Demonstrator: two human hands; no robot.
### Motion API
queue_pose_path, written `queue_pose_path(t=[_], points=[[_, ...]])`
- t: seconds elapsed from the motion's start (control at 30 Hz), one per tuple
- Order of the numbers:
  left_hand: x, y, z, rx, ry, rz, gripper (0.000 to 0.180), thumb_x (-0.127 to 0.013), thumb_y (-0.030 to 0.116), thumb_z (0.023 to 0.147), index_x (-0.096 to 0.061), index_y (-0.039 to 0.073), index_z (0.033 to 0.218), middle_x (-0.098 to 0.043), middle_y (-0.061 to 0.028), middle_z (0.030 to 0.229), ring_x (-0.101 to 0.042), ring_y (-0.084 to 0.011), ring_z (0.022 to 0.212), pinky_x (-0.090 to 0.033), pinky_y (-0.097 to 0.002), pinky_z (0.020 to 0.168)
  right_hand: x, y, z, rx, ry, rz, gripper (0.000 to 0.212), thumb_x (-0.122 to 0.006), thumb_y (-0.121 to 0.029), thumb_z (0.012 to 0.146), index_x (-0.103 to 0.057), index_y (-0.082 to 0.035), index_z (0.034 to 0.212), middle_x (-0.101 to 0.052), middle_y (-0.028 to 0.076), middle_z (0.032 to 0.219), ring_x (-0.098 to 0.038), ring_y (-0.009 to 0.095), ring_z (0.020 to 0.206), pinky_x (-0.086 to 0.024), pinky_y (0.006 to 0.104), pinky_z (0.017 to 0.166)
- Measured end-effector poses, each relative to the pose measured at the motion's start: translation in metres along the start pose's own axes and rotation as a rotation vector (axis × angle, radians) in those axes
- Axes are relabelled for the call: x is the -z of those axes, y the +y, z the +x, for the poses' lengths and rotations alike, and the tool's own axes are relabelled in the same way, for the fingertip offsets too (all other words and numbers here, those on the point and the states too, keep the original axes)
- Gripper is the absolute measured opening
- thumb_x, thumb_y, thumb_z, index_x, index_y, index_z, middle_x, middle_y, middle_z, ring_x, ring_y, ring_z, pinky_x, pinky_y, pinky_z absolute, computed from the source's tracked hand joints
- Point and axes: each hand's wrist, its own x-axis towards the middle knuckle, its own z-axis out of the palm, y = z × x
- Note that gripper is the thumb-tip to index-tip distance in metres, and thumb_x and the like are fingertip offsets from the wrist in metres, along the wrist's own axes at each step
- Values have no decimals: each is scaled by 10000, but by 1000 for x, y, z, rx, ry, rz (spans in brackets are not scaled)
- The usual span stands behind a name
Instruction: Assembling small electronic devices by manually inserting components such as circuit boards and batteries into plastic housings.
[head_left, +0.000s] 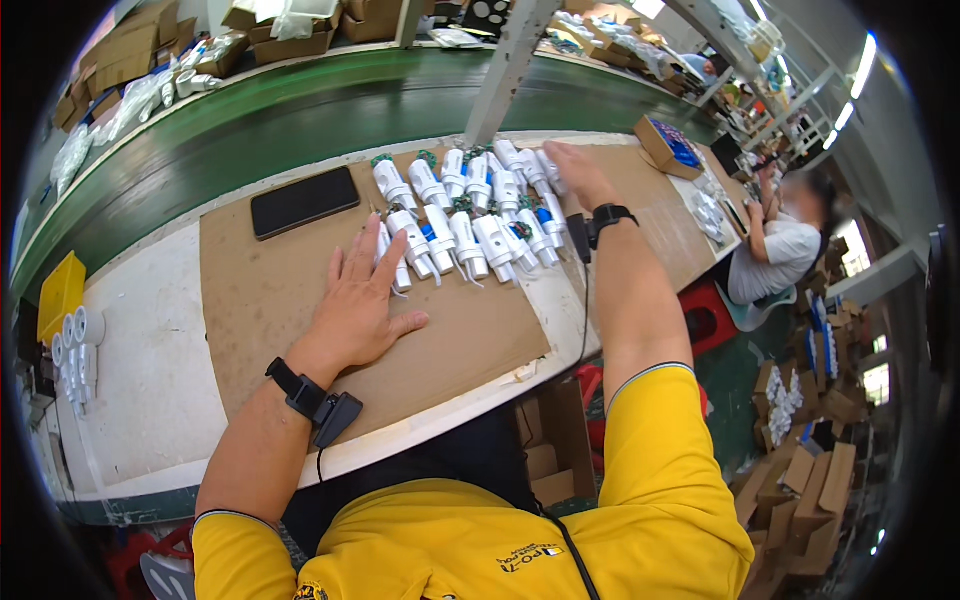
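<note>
Both hands, left hand point(362, 305) and right hand point(572, 172), rest flat, fingers spread, holding nothing, flanking the white plastic cylindrical parts point(470, 215); a sideways push risks scattering the rows.

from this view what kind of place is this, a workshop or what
Most likely a factory assembly line. A green conveyor belt runs past the workbench, rows of identical white parts lie between the left hand and right hand, and cardboard boxes pile up around.

Dark rectangular phone screen point(304, 201) flat on the table's brown sheet at left, small cardboard box with blue top point(670, 146) at far right corner, brown cartons point(805, 500) stacked on the floor right
</note>
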Motion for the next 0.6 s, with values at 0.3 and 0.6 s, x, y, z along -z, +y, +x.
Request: queue_pose_path(t=[0.3, 0.6], points=[[-2, -4, -3, 4, 66, -100, 999, -765, 444, 831, -206, 118, 1592, -108, -226, 1656, -215, -377, 1511, -157, -538, 1218, 11, 26, -50, -151, 123, 92, 635, -553, -441, 1008, -480, 11, 1447, -618, 177, 1343, -569, 257, 1244, -419, 367, 1056], [-22, -37, 10, 144, 553, -543, 575, -675, 177, 926, -458, 38, 1439, -462, -172, 1450, -555, -284, 1208, -446, -387, 1040, -3, 59, -171, -44, 333, -146, 569, -581, -382, 990, -529, 28, 1380, -672, 180, 1235, -635, 285, 1131, -485, 361, 959]])
